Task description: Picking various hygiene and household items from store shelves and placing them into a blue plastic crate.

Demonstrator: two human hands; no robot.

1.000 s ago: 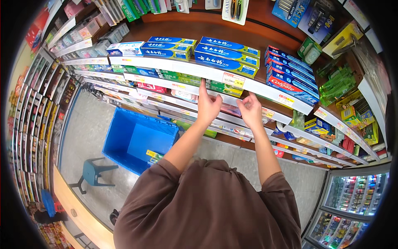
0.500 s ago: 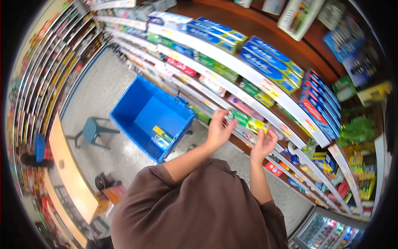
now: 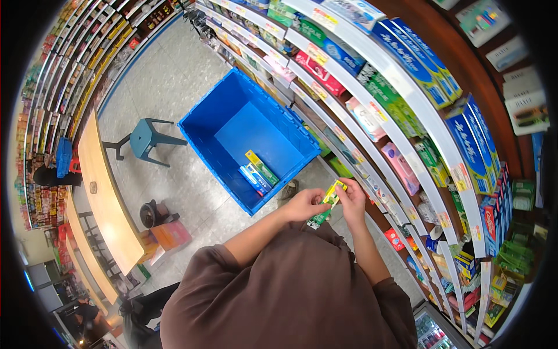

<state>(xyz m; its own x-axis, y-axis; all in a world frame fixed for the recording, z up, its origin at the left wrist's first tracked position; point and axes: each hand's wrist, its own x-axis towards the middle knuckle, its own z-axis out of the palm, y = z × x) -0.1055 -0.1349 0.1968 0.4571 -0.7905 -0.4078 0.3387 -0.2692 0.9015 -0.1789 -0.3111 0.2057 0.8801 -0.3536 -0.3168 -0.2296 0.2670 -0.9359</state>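
Both hands hold a slim green-and-yellow toothpaste box (image 3: 332, 196), tilted, in front of my body. My left hand (image 3: 305, 206) pinches its side near the middle, while the fingers of my right hand (image 3: 352, 201) close on its yellow upper end. The green lower end sticks out below my fingers. Just beyond my left hand stands a large blue plastic crate (image 3: 200, 174). Inside it, against the near right part, lie a few toothpaste boxes: a green-and-yellow one (image 3: 264, 168) and blue-and-white ones (image 3: 254, 181).
Shelves (image 3: 407, 87) packed with toothpaste boxes and other packages run along my right side. A teal stool (image 3: 146, 141) and a long wooden table (image 3: 107, 192) stand to the left. One shoe (image 3: 290, 189) shows beside the crate. A person (image 3: 90, 317) is at the lower left.
Both hands have drawn the toothpaste box away from the shelf, closer to my body, and turned it more upright. My view has swung, so the crate appears nearer the middle.
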